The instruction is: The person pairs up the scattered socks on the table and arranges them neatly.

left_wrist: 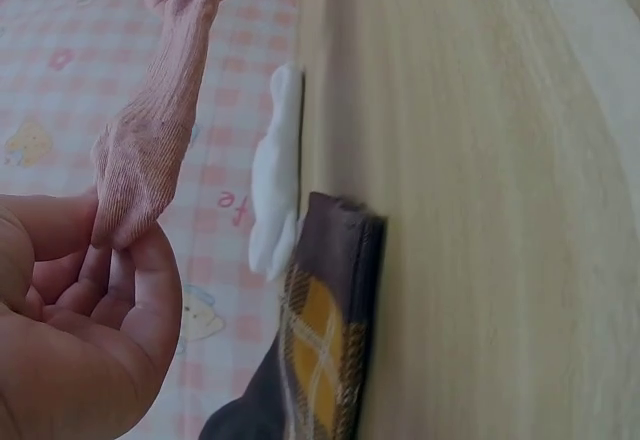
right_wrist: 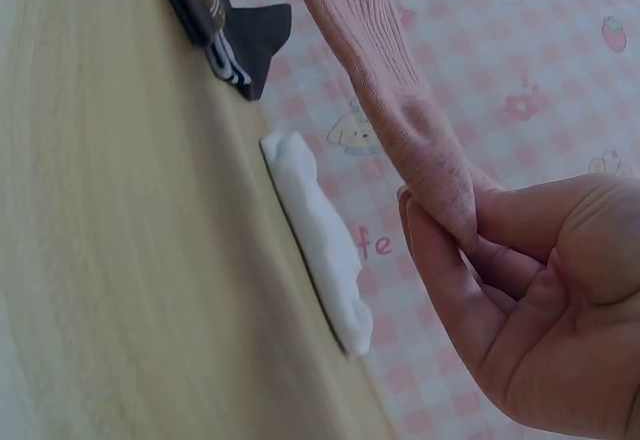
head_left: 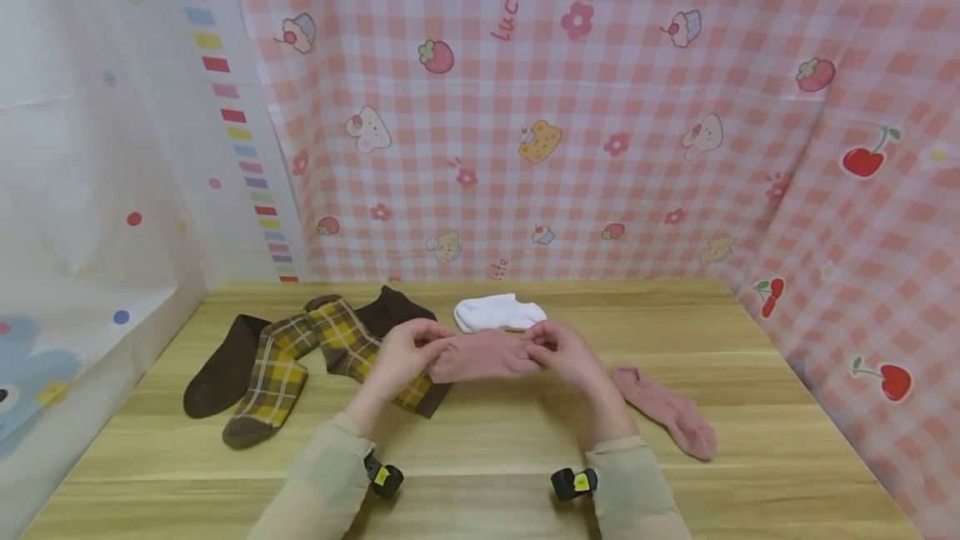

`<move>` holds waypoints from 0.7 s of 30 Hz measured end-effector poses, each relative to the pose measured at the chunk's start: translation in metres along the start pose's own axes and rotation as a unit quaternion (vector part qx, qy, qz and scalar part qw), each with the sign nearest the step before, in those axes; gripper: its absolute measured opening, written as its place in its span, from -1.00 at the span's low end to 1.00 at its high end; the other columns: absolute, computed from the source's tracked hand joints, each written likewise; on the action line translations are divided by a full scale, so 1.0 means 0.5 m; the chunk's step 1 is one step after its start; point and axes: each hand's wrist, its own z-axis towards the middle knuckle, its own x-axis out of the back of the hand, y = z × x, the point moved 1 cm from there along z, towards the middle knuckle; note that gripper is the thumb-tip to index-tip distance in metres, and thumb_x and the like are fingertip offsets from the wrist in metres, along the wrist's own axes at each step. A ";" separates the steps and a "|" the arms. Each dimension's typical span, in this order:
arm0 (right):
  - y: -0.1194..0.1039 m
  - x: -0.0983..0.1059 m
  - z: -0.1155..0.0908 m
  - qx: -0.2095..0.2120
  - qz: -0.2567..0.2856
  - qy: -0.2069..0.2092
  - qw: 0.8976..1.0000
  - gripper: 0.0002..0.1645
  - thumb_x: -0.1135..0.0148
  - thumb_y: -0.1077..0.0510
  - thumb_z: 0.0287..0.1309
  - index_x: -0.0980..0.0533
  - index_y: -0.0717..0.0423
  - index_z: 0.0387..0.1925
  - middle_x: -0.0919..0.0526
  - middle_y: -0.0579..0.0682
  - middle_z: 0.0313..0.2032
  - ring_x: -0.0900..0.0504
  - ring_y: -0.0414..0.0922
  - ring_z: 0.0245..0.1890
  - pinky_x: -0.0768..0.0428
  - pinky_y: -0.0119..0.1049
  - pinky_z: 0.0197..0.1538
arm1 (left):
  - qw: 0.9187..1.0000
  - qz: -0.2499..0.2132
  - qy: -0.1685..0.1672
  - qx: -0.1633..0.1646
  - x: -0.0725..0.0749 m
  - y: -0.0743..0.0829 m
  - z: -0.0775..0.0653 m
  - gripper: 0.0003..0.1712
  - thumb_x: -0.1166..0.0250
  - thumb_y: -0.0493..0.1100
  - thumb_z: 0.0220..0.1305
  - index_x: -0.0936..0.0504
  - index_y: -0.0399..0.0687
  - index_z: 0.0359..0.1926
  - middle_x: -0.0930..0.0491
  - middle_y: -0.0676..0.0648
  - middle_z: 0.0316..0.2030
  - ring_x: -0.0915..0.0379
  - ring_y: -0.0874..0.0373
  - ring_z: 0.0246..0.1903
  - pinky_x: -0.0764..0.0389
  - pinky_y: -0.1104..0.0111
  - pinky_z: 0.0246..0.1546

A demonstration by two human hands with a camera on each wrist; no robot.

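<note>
A pink ribbed sock (head_left: 480, 357) is stretched level above the table between both hands. My left hand (head_left: 407, 355) pinches its left end between thumb and fingers, as the left wrist view also shows on the sock (left_wrist: 145, 160). At the other end, my right hand (head_left: 572, 357) pinches the sock (right_wrist: 400, 110) with thumb and fingertips. A second pink sock (head_left: 666, 412) lies on the table to the right of the right forearm. Just behind the held sock lies a white low-cut sock (head_left: 495, 312), partly covered by it in the head view.
On the left of the wooden table (head_left: 480, 482) lie two yellow-and-brown plaid socks (head_left: 273, 382), one partly behind the left hand. A dark brown sock (head_left: 225, 369) and another dark sock (head_left: 393, 311) lie beside them. A pink checked curtain (head_left: 630, 190) hangs at the back.
</note>
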 end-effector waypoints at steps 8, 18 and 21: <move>0.017 0.007 -0.006 -0.002 -0.019 0.006 1.000 -0.89 -0.22 0.36 0.28 -0.56 0.32 -0.17 -0.64 0.03 -0.35 -0.53 -0.17 -0.31 -0.50 -0.32 -0.22 | 0.999 0.032 0.007 0.000 -0.029 -0.009 0.015 -0.94 -0.40 -0.31 0.21 -0.74 -0.22 -0.29 -0.66 0.01 -0.44 -0.50 0.22 -0.45 -0.52 0.41 -0.44; 0.032 0.012 -0.007 -0.062 -0.050 0.016 0.997 -0.95 -0.21 0.33 0.31 -0.57 0.24 -0.22 -0.58 0.00 -0.38 -0.49 -0.12 -0.33 -0.48 -0.31 -0.26 | 0.999 0.046 0.006 -0.008 -0.058 -0.016 0.020 -0.96 -0.39 -0.33 0.22 -0.75 -0.20 -0.30 -0.66 0.01 -0.45 -0.50 0.23 -0.46 -0.53 0.39 -0.43; 0.034 0.011 -0.008 -0.076 -0.048 0.016 0.996 -0.95 -0.20 0.34 0.30 -0.57 0.24 -0.22 -0.57 0.01 -0.39 -0.48 -0.12 -0.35 -0.47 -0.32 -0.28 | 0.999 0.046 0.004 -0.003 -0.063 -0.017 0.022 -0.96 -0.38 -0.33 0.22 -0.75 -0.18 -0.31 -0.66 0.01 -0.46 -0.49 0.23 -0.47 -0.53 0.38 -0.42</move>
